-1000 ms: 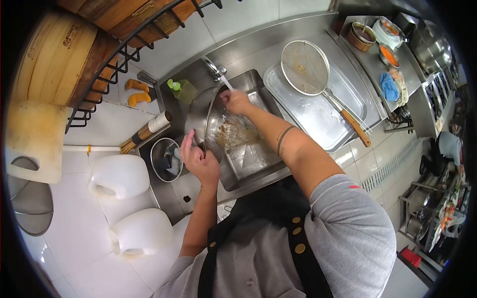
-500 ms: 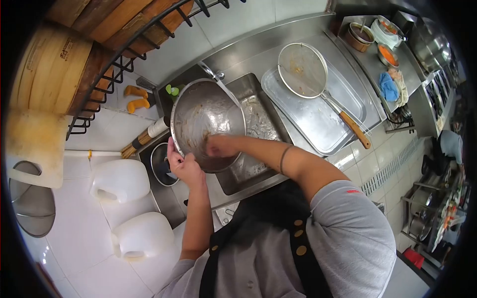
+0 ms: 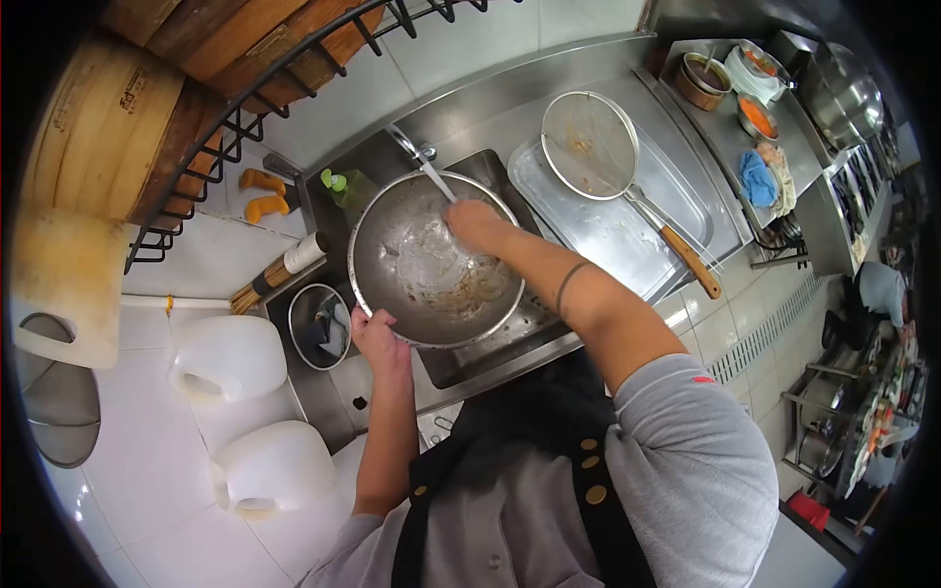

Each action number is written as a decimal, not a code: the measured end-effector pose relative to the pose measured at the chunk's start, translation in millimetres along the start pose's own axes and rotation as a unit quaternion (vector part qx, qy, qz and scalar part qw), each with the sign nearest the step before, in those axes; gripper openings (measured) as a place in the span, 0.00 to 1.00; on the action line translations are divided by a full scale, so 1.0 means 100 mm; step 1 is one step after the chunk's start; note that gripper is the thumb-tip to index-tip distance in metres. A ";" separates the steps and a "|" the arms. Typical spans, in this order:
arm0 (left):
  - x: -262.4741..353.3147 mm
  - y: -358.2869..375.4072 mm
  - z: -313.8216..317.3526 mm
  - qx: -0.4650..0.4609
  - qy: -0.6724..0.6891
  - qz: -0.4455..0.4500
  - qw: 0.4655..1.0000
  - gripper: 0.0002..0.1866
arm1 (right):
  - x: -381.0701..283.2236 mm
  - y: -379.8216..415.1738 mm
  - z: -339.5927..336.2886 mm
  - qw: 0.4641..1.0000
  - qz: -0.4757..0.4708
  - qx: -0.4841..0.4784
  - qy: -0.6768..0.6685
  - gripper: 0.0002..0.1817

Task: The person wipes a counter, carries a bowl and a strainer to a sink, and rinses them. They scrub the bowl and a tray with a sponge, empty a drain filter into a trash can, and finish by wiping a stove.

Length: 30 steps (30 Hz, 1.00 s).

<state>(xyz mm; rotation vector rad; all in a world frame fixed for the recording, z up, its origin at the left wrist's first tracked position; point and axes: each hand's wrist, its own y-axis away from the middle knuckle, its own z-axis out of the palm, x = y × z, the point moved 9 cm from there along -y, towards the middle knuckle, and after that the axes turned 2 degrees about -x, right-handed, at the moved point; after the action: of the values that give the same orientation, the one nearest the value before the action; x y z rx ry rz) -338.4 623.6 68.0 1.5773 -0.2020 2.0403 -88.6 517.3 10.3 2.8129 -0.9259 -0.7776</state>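
A large metal bowl (image 3: pixel 392 279) with brown residue and some water inside lies over the sink (image 3: pixel 456 365). At its lower left rim, my left hand (image 3: pixel 380 338) is closed on the edge, with the thumb side on the metal. My right hand (image 3: pixel 474 225) is at the upper right part of the bowl, under the faucet (image 3: pixel 420 162); its fingers are curled, and what they hold, if anything, is hidden.
Right of the sink, a strainer (image 3: pixel 589 147) with a wooden handle rests over a metal tray (image 3: pixel 652 257). A small pot (image 3: pixel 320 326) and a bamboo brush (image 3: pixel 279 272) stand at the left. Two white jugs (image 3: pixel 240 358) are further left. A green-topped bottle (image 3: pixel 334 182) stands behind the bowl.
The bowl has tilted down flatter and shifted right, uncovering the small pot. My right hand has moved up from the bowl's lower part to beneath the faucet. My left hand has shifted slightly right.
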 end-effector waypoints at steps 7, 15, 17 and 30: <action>0.24 0.00 0.35 -0.056 -0.050 0.150 0.986 0.16 | -1.01 0.51 0.38 0.942 -0.308 -0.044 -0.124 0.15; 1.04 0.59 0.69 -0.057 -0.391 0.437 0.808 0.14 | 0.26 0.10 -0.19 0.984 -0.067 0.127 -0.102 0.09; 1.13 0.65 0.70 -0.053 -0.414 0.459 0.784 0.14 | 0.50 -0.03 -0.21 0.937 0.038 0.112 -0.329 0.08; 1.08 0.51 -0.02 0.003 -0.318 0.357 0.878 0.11 | 0.42 -0.29 -0.75 0.939 0.015 0.256 -0.227 0.25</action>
<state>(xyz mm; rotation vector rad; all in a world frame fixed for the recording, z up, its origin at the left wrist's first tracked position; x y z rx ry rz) -383.4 617.2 178.2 2.3783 -1.1739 1.8829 -7.8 510.6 50.1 3.0846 -1.4146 -1.4046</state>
